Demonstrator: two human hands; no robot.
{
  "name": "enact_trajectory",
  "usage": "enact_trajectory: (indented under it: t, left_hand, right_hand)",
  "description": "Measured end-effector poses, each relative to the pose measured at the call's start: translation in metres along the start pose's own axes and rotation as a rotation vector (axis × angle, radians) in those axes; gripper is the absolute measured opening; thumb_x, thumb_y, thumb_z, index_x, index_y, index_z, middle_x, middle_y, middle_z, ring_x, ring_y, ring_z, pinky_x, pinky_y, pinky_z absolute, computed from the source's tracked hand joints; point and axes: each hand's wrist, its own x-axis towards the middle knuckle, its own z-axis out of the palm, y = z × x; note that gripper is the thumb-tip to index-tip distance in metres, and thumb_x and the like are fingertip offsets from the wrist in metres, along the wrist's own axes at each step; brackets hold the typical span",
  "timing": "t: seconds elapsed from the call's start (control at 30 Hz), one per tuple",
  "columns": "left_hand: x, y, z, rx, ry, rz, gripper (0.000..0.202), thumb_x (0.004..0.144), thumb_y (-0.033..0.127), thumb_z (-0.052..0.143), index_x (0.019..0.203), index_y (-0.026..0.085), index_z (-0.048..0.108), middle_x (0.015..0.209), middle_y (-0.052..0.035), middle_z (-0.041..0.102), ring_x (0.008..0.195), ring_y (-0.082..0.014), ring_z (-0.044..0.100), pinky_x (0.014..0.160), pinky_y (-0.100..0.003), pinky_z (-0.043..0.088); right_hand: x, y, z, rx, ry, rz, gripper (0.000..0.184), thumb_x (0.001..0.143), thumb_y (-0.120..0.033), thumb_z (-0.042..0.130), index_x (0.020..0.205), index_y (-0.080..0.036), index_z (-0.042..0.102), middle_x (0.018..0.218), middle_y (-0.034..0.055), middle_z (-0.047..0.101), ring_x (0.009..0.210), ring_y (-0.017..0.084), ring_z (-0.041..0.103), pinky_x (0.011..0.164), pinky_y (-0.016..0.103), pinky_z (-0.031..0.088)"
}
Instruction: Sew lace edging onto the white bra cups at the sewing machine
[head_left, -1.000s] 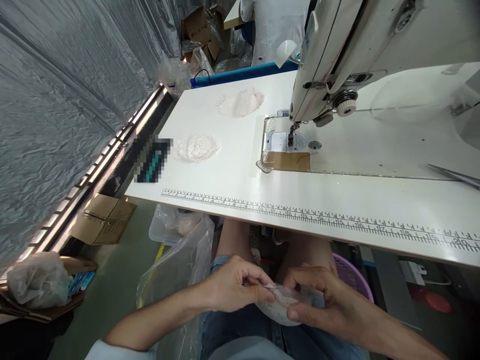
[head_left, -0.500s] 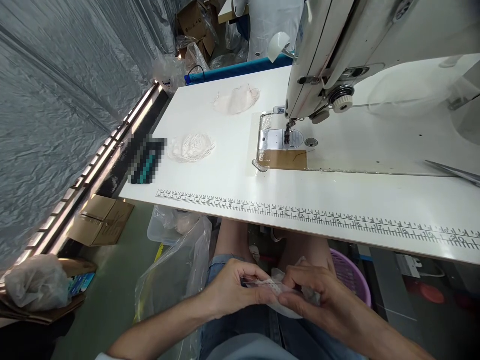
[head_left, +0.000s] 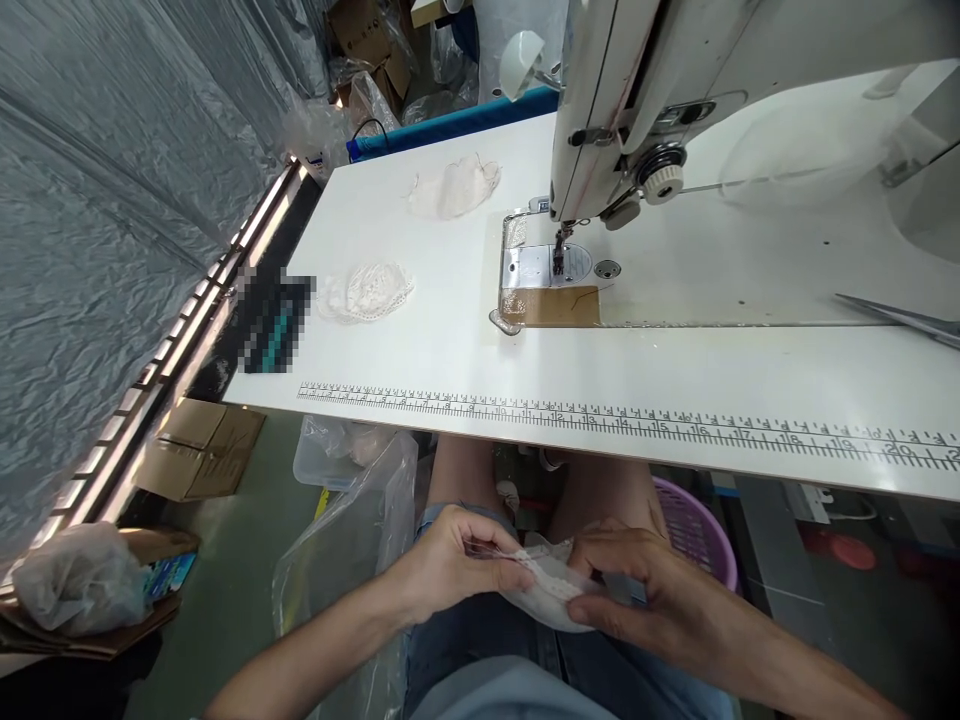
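Together, left fingers (head_left: 511, 575) and right fingers (head_left: 600, 610) pinch one sheer piece (head_left: 551, 597); two pale pieces (head_left: 379, 290) lie on one table (head_left: 435, 345).

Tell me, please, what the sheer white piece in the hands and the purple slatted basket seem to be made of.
Sheer white piece: probably matte mesh fabric, perhaps lace-trimmed; it looks translucent and creased, with a textured strip.
Purple slatted basket: likely moulded plastic, fairly smooth, given its even colour and regular openings.

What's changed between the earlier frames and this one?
The left hand and right hand drew together, then apart, both keeping hold of the sheer white piece; nothing let go. The camera shifted; the table appears further left. Both pale pieces on it lie unmoved.
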Motion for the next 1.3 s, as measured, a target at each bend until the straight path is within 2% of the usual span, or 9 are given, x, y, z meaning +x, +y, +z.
enact_trajectory:
  t: [0.4,0.6,0.73,0.9,1.03,1.13,1.23,1.3]
  left_hand:
    - [-0.005,-0.001,0.001,0.071,-0.038,0.012,0.016,0.059,0.026,0.081,0.069,0.014,0.075,0.065,-0.0031,0.069,0.06,-0.0101,0.057,0.061,-0.02,0.044]
    - [-0.002,0.0,0.004,0.177,-0.083,0.036,0.017,0.065,0.027,0.076,0.072,0.012,0.074,0.066,-0.0045,0.068,0.059,-0.0099,0.055,0.058,-0.02,0.041]
    - [-0.001,0.002,0.008,0.258,-0.104,0.05,0.018,0.067,0.028,0.073,0.071,0.01,0.073,0.063,-0.0035,0.064,0.056,-0.0084,0.05,0.054,-0.018,0.036]
    - [0.0,-0.002,0.009,0.217,-0.087,0.059,0.023,0.069,0.033,0.071,0.072,0.01,0.072,0.064,-0.004,0.063,0.058,-0.0101,0.05,0.056,-0.02,0.037]
    - [0.004,0.0,0.011,0.274,-0.101,0.092,0.026,0.07,0.035,0.07,0.071,0.009,0.072,0.062,-0.0044,0.061,0.056,-0.0101,0.049,0.054,-0.02,0.036]
    - [0.009,0.007,0.014,0.392,-0.13,0.111,0.025,0.07,0.034,0.07,0.072,0.009,0.073,0.058,-0.003,0.06,0.054,-0.0089,0.046,0.052,-0.019,0.032]
    - [0.015,0.013,0.017,0.503,-0.139,0.093,0.025,0.071,0.034,0.068,0.072,0.009,0.074,0.056,-0.0026,0.06,0.053,-0.0088,0.046,0.05,-0.019,0.031]
    - [0.02,0.017,0.016,0.524,-0.167,0.083,0.027,0.07,0.036,0.069,0.073,0.009,0.074,0.059,-0.004,0.063,0.055,-0.01,0.049,0.052,-0.019,0.033]
  right_hand:
    - [-0.005,0.0,0.002,0.007,-0.006,-0.057,0.014,0.087,-0.033,0.056,0.078,-0.023,0.061,0.086,-0.0014,0.064,0.086,0.018,0.056,0.075,0.028,0.039]
    - [-0.004,-0.002,0.007,0.02,0.023,0.009,0.024,0.083,-0.048,0.058,0.091,-0.025,0.061,0.088,0.0001,0.06,0.086,0.019,0.055,0.07,0.025,0.041]
    - [0.001,-0.004,0.011,0.038,0.053,-0.005,0.026,0.09,-0.045,0.049,0.083,-0.022,0.059,0.079,-0.0006,0.058,0.077,0.016,0.053,0.064,0.023,0.038]
    - [0.003,-0.006,0.009,0.132,0.059,-0.032,0.031,0.089,-0.044,0.049,0.072,-0.019,0.056,0.067,-0.0022,0.053,0.066,0.013,0.048,0.058,0.022,0.034]
    - [0.006,-0.006,0.009,0.211,0.08,-0.078,0.028,0.088,-0.041,0.052,0.071,-0.018,0.056,0.065,-0.0025,0.051,0.065,0.012,0.048,0.059,0.021,0.035]
    - [0.003,-0.007,0.011,0.158,0.123,-0.102,0.029,0.089,-0.04,0.049,0.074,-0.017,0.058,0.065,-0.0016,0.051,0.063,0.012,0.048,0.055,0.02,0.036]
    - [-0.011,-0.011,-0.001,0.026,0.154,-0.155,0.027,0.091,-0.034,0.046,0.076,-0.017,0.06,0.065,-0.0009,0.056,0.063,0.012,0.052,0.058,0.02,0.039]
    - [-0.032,-0.015,-0.025,-0.071,0.201,-0.169,0.027,0.092,-0.033,0.045,0.076,-0.017,0.061,0.067,-0.0005,0.061,0.064,0.012,0.055,0.06,0.02,0.042]
